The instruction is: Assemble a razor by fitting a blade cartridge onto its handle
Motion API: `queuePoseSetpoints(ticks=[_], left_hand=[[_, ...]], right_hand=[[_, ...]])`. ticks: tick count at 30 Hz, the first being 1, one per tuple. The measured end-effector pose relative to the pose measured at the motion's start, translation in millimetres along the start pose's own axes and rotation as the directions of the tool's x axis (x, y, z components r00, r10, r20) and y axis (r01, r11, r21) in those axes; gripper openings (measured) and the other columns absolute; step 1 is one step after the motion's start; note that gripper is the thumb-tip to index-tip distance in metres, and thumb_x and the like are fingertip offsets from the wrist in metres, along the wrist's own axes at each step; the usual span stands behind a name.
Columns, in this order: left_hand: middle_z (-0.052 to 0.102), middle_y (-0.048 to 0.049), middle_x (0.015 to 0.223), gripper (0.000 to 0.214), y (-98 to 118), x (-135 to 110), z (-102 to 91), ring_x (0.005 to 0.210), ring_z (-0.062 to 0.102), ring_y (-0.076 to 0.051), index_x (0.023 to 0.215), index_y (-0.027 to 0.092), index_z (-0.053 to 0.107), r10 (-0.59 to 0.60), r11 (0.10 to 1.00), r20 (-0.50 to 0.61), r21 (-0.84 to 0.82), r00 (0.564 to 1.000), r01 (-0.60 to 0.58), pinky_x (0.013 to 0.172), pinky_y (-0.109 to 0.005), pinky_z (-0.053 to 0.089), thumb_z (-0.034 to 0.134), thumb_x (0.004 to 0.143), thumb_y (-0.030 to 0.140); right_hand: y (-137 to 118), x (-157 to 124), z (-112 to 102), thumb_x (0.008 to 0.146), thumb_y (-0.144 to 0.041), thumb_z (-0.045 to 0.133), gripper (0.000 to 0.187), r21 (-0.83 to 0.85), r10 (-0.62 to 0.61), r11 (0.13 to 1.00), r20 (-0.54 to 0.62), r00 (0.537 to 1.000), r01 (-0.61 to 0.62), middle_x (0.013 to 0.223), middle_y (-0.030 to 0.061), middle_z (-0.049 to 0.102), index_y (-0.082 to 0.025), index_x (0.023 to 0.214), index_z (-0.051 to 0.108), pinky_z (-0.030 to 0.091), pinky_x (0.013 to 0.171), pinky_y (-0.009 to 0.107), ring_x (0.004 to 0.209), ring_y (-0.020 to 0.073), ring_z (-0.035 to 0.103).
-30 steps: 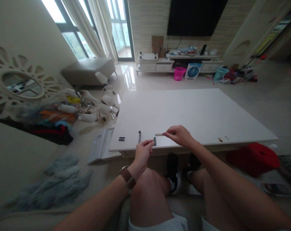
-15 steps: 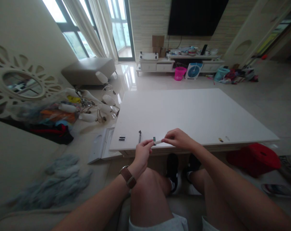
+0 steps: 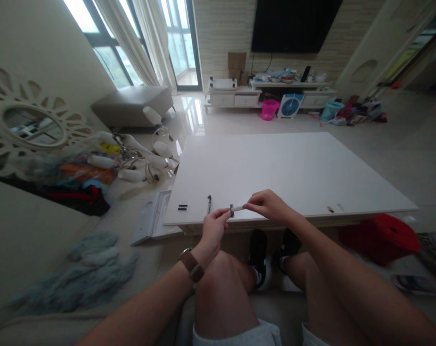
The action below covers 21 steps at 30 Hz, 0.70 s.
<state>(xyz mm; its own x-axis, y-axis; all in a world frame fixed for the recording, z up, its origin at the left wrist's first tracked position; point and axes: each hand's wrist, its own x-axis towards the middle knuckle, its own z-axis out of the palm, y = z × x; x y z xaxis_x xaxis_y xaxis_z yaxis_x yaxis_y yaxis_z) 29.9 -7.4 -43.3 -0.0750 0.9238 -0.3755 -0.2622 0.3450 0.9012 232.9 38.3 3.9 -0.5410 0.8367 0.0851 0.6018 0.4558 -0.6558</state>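
Near the front of the white table (image 3: 275,168), the left hand (image 3: 215,222) pinches a green card (image 3: 232,214), seemingly steadying it against the white stick (image 3: 237,208) the right hand (image 3: 264,203) pinches

Table (image 3: 261,168) in front of the person. Left hand (image 3: 213,226) and right hand (image 3: 270,205) at its near edge; card (image 3: 232,214) at left fingertips, stick (image 3: 237,208) running from right fingertips across to card, contact unclear. On table, left of left hand: tool (image 3: 209,205), then strips (image 3: 182,207) farther left, near the corner. Bits (image 3: 331,210) on table well right of right hand. Stool (image 3: 387,238) beside table's near right corner. Beyond table: cabinet (image 3: 223,100), basket (image 3: 269,109) before it, TV (image 3: 295,26) above. Lamp (image 3: 131,176) left of table, bench (image 3: 131,102) behind lamp.
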Motion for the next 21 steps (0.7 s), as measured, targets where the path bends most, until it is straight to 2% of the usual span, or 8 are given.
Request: queuePoseSetpoints(ticks=[4, 8, 13, 16, 19, 21], left_hand=[[0.052, 0.0031, 0.052, 0.038, 0.4, -0.1, 0.0, 0.049, 0.039, -0.007, 0.086, 0.011, 0.075, 0.001, 1.000, -0.002, -0.008, 1.000, -0.001, 0.050, -0.023, 0.026, 0.081, 0.060, 0.038], [0.052, 0.0030, 0.053, 0.038, 1.5, -1.2, 0.5, 0.050, 0.039, -0.007, 0.088, 0.011, 0.075, 0.004, 1.000, 0.004, -0.016, 1.000, -0.004, 0.050, -0.023, 0.027, 0.081, 0.061, 0.037], [0.053, 0.0026, 0.053, 0.036, 1.6, -0.9, 0.9, 0.049, 0.039, -0.007, 0.086, 0.010, 0.075, 0.006, 1.000, -0.007, -0.013, 1.000, -0.006, 0.051, -0.023, 0.028, 0.080, 0.061, 0.035], [0.054, 0.0022, 0.054, 0.037, 0.6, 0.4, 0.5, 0.049, 0.039, -0.007, 0.087, 0.010, 0.075, 0.011, 1.000, 0.004, -0.016, 1.000, -0.011, 0.050, -0.023, 0.027, 0.079, 0.060, 0.034], [0.053, 0.0025, 0.054, 0.038, -0.2, 1.1, 0.0, 0.049, 0.038, -0.007, 0.088, 0.009, 0.074, 0.007, 1.000, 0.006, -0.012, 1.000, -0.007, 0.050, -0.023, 0.025, 0.079, 0.061, 0.035], [0.053, 0.0029, 0.053, 0.038, -0.3, 0.7, -0.2, 0.049, 0.038, -0.007, 0.088, 0.009, 0.074, 0.003, 1.000, 0.003, -0.004, 1.000, -0.003, 0.050, -0.023, 0.025, 0.078, 0.061, 0.036]], right_hand=[[0.8, -0.4, -0.8, 0.091, -0.049, 0.061, 0.039, 0.019, -0.032, 0.999, 0.108, 0.994, 0.030, 0.068, 0.0042, 0.068, -0.017, 0.079, 0.078, 0.033, 0.059, 0.025, 0.061, 0.0122, 0.053], [2.5, -0.8, -0.6, 0.092, -0.049, 0.060, 0.039, 0.009, 0.002, 1.000, 0.011, 1.000, -0.002, 0.068, 0.0046, 0.068, -0.016, 0.081, 0.078, 0.033, 0.058, 0.025, 0.060, 0.0121, 0.053], [2.2, -0.6, 0.7, 0.092, -0.049, 0.060, 0.039, 0.020, -0.023, 1.000, 0.115, 0.993, 0.021, 0.068, 0.0041, 0.069, -0.016, 0.079, 0.078, 0.033, 0.058, 0.025, 0.061, 0.0121, 0.054], [1.8, 0.2, 0.5, 0.093, -0.048, 0.059, 0.039, 0.019, -0.014, 1.000, 0.020, 1.000, 0.014, 0.066, 0.0037, 0.067, -0.016, 0.080, 0.077, 0.033, 0.059, 0.025, 0.060, 0.0120, 0.053], [3.7, 1.4, 0.3, 0.092, -0.047, 0.060, 0.038, -0.030, 0.007, 1.000, 0.002, 1.000, -0.007, 0.065, 0.0036, 0.067, -0.016, 0.077, 0.077, 0.032, 0.058, 0.026, 0.059, 0.0120, 0.052], [5.7, 2.0, 0.1, 0.092, -0.046, 0.061, 0.036, -0.080, 0.032, 0.996, -0.064, 0.997, -0.037, 0.068, 0.0046, 0.068, -0.017, 0.077, 0.077, 0.032, 0.059, 0.026, 0.061, 0.0126, 0.053]])
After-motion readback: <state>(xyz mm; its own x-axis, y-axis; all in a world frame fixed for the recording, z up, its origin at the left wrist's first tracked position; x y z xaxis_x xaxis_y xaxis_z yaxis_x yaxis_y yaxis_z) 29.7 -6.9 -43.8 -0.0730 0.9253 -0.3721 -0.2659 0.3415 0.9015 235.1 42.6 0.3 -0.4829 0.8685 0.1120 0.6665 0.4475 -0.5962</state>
